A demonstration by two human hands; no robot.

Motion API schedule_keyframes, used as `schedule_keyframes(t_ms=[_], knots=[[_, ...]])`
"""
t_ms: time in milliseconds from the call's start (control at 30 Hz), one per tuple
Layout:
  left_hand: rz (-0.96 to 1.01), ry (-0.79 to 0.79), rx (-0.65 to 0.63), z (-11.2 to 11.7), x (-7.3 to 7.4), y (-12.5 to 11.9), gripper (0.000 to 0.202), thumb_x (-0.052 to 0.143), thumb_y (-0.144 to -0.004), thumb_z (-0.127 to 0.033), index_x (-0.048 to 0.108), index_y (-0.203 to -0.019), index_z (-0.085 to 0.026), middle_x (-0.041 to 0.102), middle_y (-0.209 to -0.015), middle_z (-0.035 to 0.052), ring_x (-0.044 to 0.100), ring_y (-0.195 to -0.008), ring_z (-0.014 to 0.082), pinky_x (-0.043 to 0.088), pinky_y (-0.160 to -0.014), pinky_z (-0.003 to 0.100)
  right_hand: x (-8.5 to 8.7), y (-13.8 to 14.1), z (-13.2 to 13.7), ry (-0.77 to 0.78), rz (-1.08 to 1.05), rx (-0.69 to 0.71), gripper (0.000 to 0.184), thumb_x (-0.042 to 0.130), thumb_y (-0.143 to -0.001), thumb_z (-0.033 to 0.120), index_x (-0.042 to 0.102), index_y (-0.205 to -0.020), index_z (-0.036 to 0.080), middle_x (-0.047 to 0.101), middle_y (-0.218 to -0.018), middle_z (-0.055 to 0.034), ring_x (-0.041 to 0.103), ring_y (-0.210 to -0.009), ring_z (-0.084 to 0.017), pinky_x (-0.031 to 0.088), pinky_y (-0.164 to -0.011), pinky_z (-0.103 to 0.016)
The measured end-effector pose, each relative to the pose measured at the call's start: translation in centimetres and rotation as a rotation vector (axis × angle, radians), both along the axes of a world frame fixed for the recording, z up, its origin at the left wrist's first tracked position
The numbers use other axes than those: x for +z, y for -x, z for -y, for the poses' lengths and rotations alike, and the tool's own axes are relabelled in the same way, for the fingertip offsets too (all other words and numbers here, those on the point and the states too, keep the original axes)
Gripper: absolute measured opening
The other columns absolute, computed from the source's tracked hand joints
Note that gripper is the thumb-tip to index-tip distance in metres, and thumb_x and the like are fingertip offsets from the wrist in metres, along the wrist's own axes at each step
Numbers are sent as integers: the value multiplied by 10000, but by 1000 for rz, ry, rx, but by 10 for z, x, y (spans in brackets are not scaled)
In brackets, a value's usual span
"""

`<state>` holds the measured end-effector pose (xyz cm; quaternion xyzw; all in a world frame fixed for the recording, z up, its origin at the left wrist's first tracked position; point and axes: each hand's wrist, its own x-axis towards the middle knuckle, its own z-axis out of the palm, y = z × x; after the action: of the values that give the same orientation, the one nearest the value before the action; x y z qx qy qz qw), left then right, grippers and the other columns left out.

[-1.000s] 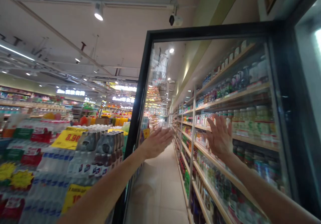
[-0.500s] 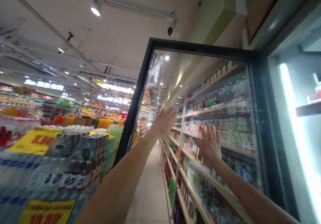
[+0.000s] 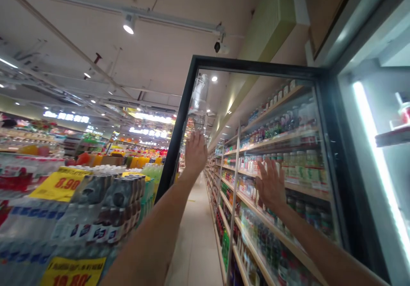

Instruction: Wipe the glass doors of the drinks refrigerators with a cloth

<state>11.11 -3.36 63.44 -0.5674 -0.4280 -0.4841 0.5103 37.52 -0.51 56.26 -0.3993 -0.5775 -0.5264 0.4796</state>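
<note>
A glass cooler door with a black frame stands swung open in front of me. My left hand lies against the pane near its left edge, fingers up and stretched out. Above those fingers is a pale, shiny patch at the pane's upper left; whether it is film or a reflection I cannot tell. Farther right, my right hand is raised with spread fingers, on or very near the glass. Neither hand holds anything. Bottles on shelves show through the pane.
The lit cooler interior with a shelf edge is at the far right. Long drink shelves run away behind the door beside a pale tiled aisle. Shrink-wrapped bottle packs with yellow price signs are stacked at left.
My left hand has slid left across the pane toward the frame's edge. My right hand stays at about the same spot. The view has shifted slightly.
</note>
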Motion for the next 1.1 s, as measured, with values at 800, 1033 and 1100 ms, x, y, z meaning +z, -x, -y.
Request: schedule_keyframes(t_ms=[800,1033,1100], knots=[[-4,-32,-168,3,-58,-8,738,444,-827,-396,123,-1405,-69,258,-1442,221,153,-1364,300,240,-1063,535,19,120,35,119,170,548,473,282,-905,268,343,-1368,189,396,-1398,-82,275,-1329,-195,266,-1064,-438],[-98,-94,-19,10,-78,4,507,337,-890,-279,296,-1366,-108,352,-1417,138,241,-1348,220,225,-1092,433,35,92,34,65,132,299,401,390,-891,297,440,-1288,325,419,-1387,-24,281,-1319,-225,126,-1062,-534],[-71,-80,25,12,-78,-2,479,332,-890,-270,349,-1342,-113,363,-1412,123,270,-1337,228,234,-1086,438,40,33,29,36,36,196,404,381,-882,256,465,-1269,333,431,-1376,-28,301,-1307,-236,157,-1044,-547]])
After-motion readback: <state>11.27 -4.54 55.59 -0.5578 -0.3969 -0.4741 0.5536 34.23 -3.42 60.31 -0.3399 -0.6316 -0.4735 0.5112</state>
